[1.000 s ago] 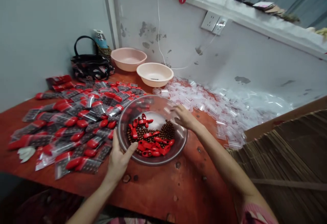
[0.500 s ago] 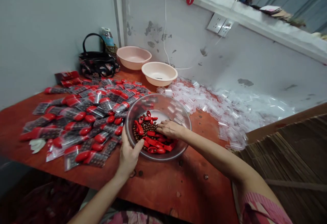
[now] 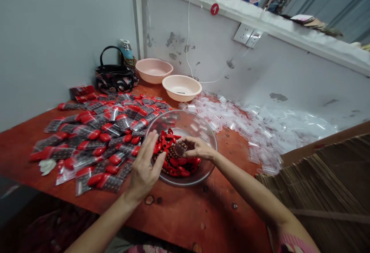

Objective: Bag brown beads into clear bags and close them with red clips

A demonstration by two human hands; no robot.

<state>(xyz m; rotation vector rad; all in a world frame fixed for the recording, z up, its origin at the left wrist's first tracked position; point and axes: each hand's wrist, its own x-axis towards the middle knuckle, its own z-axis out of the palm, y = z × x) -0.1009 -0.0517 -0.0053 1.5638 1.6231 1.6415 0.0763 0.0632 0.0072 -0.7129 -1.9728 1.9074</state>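
Note:
A clear plastic bowl [image 3: 202, 180] on the red table holds small brown balls [image 3: 171, 153] and glossy red plastic caps [image 3: 180, 168]. Over the bowl, my right hand [image 3: 199, 148] grips a small clear plastic case [image 3: 180, 148] with brown balls in it. At the bowl's left rim my left hand [image 3: 145, 168] is raised, its fingers stretched and thumb apart, holding nothing. Left of the bowl lies a heap of filled clear cases with red caps [image 3: 86, 133].
Empty clear cases [image 3: 260, 129] are piled along the wall on the right. Two pale basins [image 3: 182, 87] and a black floral handbag [image 3: 115, 77] stand at the back. Stacked cardboard [image 3: 326, 183] rises at the right edge, and a white shelf [image 3: 260, 18] runs above.
My right hand has come up from the bowl's contents with a clear case of brown balls now visible in its fingers. My left hand has let go of the bowl's rim and lifted.

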